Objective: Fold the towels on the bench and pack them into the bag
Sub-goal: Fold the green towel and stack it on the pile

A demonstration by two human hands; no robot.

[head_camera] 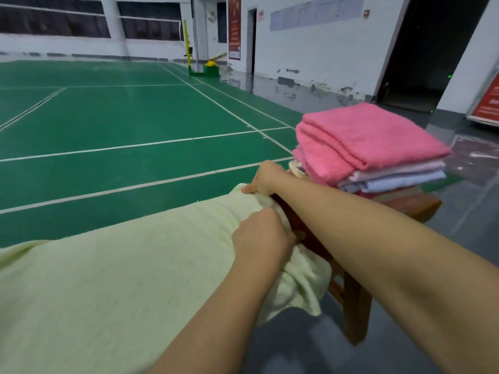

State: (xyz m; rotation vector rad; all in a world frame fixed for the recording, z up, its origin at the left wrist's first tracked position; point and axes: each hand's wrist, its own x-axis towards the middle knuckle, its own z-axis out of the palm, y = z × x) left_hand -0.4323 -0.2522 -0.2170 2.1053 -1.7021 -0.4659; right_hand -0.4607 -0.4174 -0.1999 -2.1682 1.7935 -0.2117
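A pale yellow towel lies spread along the wooden bench, covering most of its top and hanging over the near edge at its right end. Both hands work on that right end. The left hand is curled around a bunched fold of the cloth at the bench's near edge, its fingers tucked under the fabric. The right hand, reaching in across the bench from the right, pinches the towel's far corner between thumb and fingers. Just beyond the hands, at the far end of the bench, stands a stack of folded towels: a thick pink towel on top, with thinner pale pink and light blue ones beneath it. Behind everything stretches a green badminton court with white lines, and a net post stands near the back wall
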